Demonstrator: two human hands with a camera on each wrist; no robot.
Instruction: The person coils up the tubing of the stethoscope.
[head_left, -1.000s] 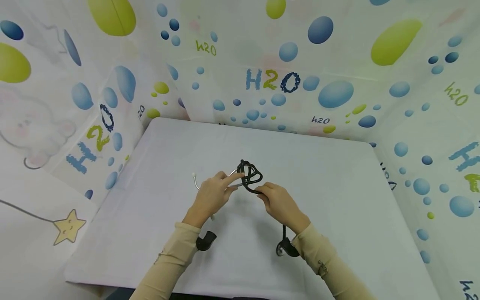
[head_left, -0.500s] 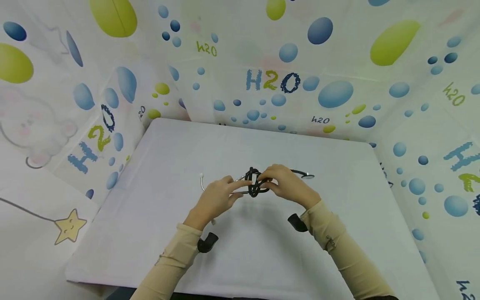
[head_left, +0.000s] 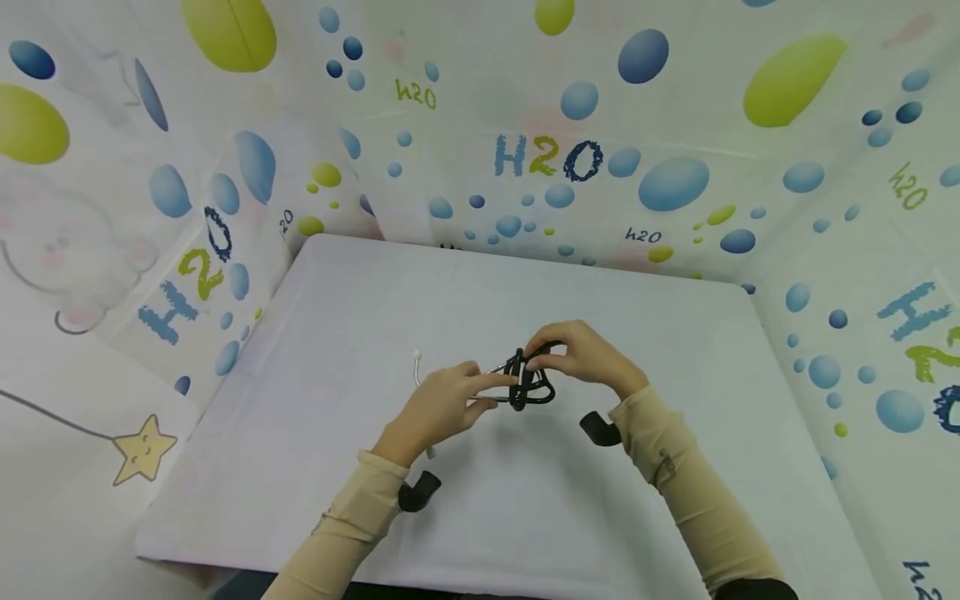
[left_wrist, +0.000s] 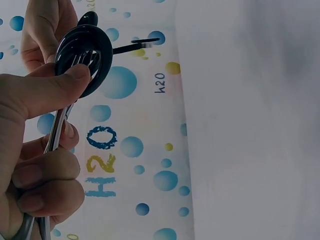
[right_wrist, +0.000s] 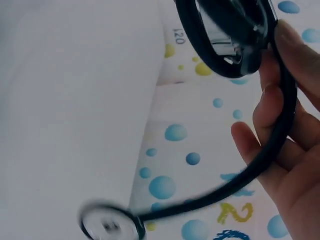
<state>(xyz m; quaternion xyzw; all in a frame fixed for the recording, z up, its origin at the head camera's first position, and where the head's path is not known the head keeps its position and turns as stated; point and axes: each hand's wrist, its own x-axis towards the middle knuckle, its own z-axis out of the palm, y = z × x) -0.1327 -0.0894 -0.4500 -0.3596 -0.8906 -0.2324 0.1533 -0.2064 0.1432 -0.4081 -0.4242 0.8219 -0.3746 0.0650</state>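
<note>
A stethoscope (head_left: 516, 393) is held up above the white table, its black tubing wound in loops around the end of its metal ear tubes. My left hand (head_left: 441, 408) grips those metal ear tubes (left_wrist: 55, 132), thumb pressed on the wound loops (left_wrist: 104, 55). A white ear tip (head_left: 417, 356) sticks out behind that hand. On the other side, my right hand (head_left: 588, 358) pinches the tubing (right_wrist: 286, 110) beside the loops. The loose end hangs past the fingers to the round chest piece (right_wrist: 110, 225), blurred in the right wrist view and not visible in the head view.
The white table (head_left: 360, 308) spreads beneath both hands. Behind it and at both sides stand walls (head_left: 480, 108) printed with blue and green drops. Black curved pieces (head_left: 420, 492) sit at both wrists.
The right hand has risen from lower right to the upper right of the loops, carrying the tubing around. The left hand and the loops have shifted slightly right and nearer the front.
</note>
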